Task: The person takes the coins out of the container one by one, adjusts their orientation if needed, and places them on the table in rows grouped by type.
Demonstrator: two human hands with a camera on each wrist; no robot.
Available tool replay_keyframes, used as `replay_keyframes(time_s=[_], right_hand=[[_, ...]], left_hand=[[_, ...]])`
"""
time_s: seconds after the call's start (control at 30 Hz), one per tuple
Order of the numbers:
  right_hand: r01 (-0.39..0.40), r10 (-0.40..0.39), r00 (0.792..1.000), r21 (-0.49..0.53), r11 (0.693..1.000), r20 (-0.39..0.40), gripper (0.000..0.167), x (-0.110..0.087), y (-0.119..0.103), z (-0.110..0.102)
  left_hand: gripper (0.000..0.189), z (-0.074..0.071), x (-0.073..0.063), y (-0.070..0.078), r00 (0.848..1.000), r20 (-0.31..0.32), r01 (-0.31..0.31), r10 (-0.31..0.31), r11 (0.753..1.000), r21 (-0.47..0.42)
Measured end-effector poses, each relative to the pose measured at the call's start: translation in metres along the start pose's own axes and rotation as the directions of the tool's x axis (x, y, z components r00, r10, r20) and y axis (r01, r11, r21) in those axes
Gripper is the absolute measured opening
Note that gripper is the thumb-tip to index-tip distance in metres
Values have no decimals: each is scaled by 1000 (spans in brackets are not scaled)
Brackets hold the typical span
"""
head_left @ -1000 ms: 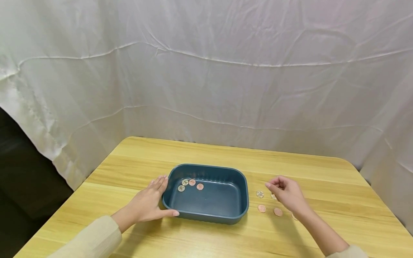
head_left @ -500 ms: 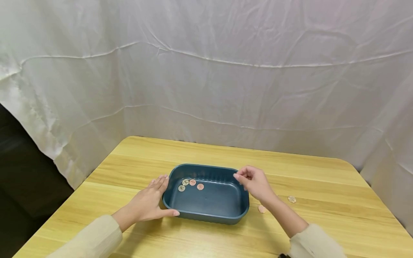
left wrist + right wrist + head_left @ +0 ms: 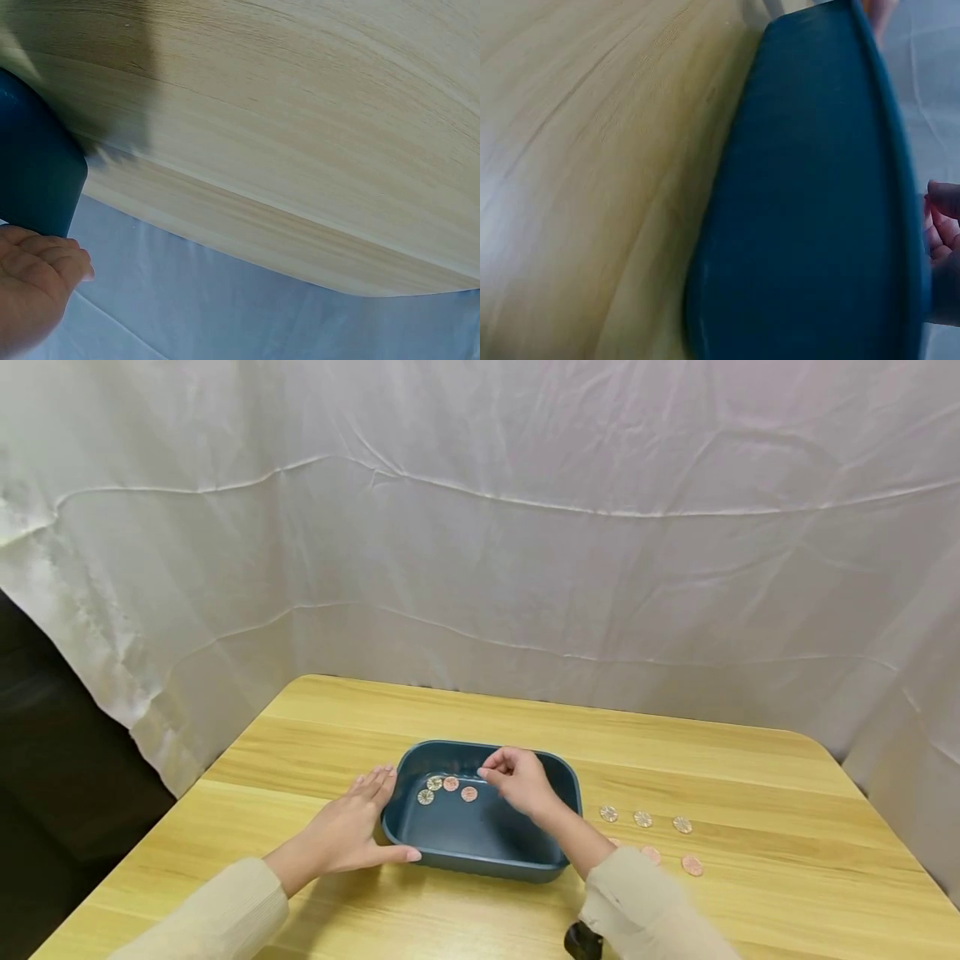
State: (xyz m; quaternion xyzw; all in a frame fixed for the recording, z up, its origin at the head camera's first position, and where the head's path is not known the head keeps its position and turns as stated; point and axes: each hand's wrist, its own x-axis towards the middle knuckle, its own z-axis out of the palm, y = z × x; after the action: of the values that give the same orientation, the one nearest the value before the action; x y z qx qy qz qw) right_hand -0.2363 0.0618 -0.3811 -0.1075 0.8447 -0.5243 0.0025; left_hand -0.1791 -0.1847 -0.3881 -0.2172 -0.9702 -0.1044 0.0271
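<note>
A dark blue-green plastic bin [image 3: 480,828] stands on the table with several silver-coloured and copper-coloured coins [image 3: 450,783] lying in its left part. My left hand [image 3: 347,827] rests against the bin's left end, fingers straight along the side and thumb at the front wall. Over the bin's inside, right of those coins, my right hand [image 3: 521,783] has thumb and fingertips pinched together. In the right wrist view the same hand [image 3: 946,236] shows beyond the rim, with a thin reddish sliver at the fingertips; the coin it pinches is mostly hidden.
Several more coins [image 3: 642,819] lie in two rows on the wooden table [image 3: 750,785] right of the bin, partly behind the right forearm. A black object [image 3: 582,941] sits by the right sleeve. White cloth [image 3: 525,568] hangs behind the table.
My right hand has moved left from above the coins on the table, past the bin's right rim, to over its inside. My left hand has stayed at the bin's left end.
</note>
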Motion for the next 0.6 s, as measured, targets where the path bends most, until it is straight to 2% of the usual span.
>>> replay_keyframes(time_s=[0.13, 0.43, 0.6], right_hand=[[-17, 17, 1000, -17, 1000, 19, 7, 9, 7, 12], [-138, 148, 985, -109, 984, 92, 5, 23, 17, 24], [-138, 157, 981, -152, 979, 116, 7, 28, 20, 29]], left_hand=[[113, 0, 0, 1, 1000, 3, 1, -1, 1000, -3], [113, 2, 1, 0, 1000, -3, -10, 10, 1000, 0], [113, 2, 1, -3, 1000, -10, -5, 5, 1000, 6]])
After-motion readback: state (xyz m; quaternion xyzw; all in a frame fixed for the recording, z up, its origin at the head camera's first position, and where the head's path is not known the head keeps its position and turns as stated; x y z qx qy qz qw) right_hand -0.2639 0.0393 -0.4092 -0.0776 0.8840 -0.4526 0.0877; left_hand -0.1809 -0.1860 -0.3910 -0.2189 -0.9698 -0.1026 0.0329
